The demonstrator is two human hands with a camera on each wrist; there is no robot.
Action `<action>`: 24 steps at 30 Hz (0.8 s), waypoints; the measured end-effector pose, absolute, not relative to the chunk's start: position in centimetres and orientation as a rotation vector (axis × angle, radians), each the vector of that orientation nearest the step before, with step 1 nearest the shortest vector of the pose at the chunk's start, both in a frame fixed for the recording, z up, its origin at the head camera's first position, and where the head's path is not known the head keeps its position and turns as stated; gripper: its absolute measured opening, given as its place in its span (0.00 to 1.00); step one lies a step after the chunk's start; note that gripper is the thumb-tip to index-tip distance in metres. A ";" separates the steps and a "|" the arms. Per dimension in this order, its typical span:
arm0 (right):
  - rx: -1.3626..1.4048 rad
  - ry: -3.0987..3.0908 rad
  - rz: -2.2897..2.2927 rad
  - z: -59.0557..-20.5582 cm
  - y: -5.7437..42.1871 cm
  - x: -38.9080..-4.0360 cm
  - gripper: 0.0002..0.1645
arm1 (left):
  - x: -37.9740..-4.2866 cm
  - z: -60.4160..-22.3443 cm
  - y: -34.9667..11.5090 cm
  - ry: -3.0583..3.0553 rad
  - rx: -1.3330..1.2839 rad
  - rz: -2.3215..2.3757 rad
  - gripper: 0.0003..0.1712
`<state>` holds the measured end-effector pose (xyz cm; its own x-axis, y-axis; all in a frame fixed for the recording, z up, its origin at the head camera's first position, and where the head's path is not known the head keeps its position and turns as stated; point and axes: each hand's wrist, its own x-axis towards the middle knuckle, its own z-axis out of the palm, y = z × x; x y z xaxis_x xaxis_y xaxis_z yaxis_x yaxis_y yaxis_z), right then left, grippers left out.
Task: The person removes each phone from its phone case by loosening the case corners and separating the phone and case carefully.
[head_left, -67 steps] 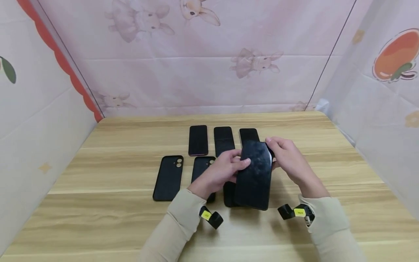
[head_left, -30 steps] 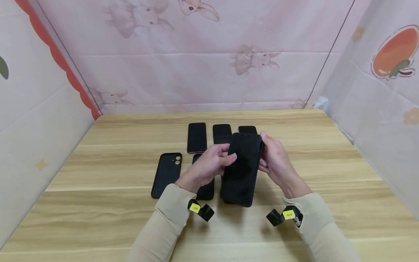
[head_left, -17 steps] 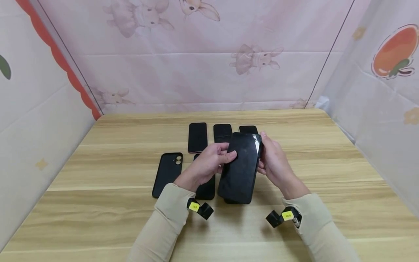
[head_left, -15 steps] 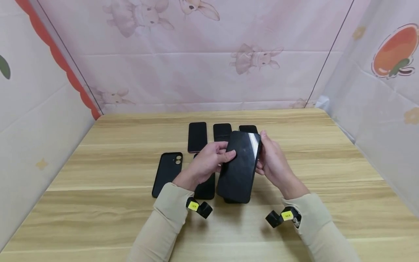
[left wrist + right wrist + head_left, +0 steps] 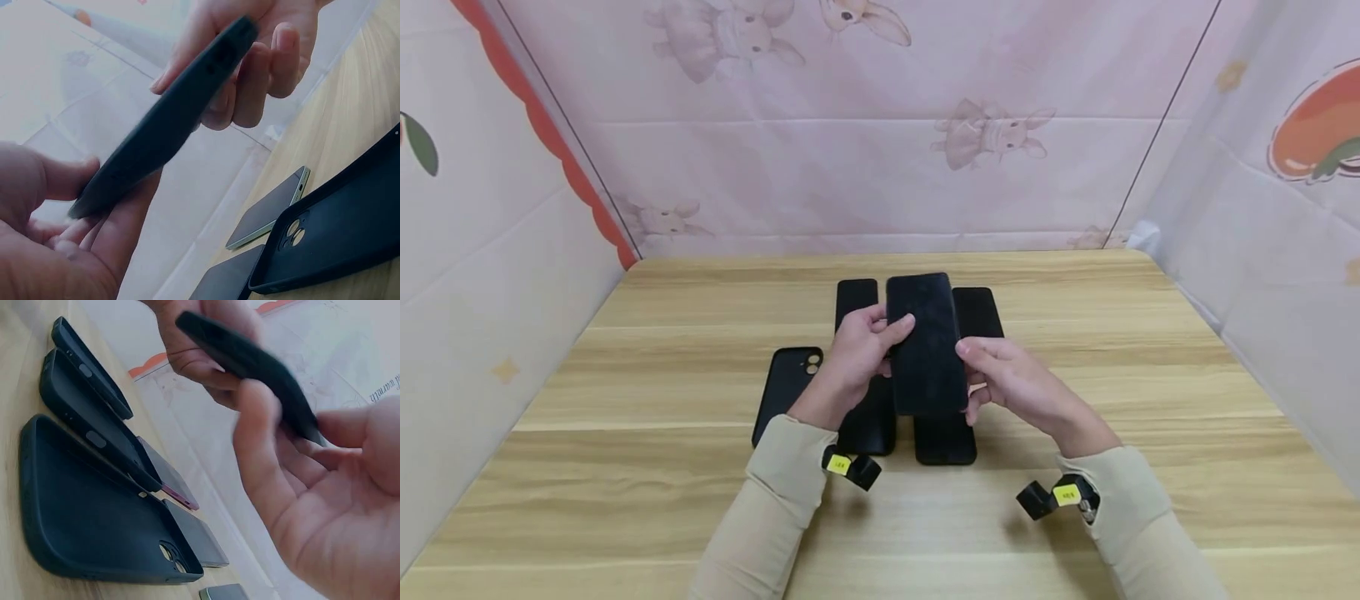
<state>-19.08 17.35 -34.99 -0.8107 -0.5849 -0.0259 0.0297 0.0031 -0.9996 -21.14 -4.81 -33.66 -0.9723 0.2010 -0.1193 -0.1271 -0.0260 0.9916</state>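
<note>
A smartphone (image 5: 927, 354) in a dark case, screen up and black, is held above the table between both hands. My left hand (image 5: 853, 350) grips its left long edge, thumb on the screen and fingers underneath. My right hand (image 5: 1018, 379) pinches the right edge lower down. Seen edge-on in the left wrist view, the cased phone (image 5: 162, 125) spans both hands. Below lie three black phone cases, hollow side up: a left case (image 5: 782, 387), a middle case (image 5: 868, 421) partly behind my left hand, and a right case (image 5: 945, 442) partly covered by the held phone.
Behind the cases lie a left phone (image 5: 857, 296) and a right phone (image 5: 979, 312) on the wooden table (image 5: 647, 467). In the right wrist view another phone (image 5: 194, 534) lies between them. Printed cloth walls (image 5: 820, 183) enclose the back and sides.
The held phone has moved left and away from me, uncovering more of the right case and back right phone. My right hand has slid from its upper right corner to the lower right edge.
</note>
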 end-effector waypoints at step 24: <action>-0.701 1.530 -1.966 -34.4 17.6 -19.2 0.36 | -21.6 -33.6 -5.3 1.975 0.089 2.099 0.18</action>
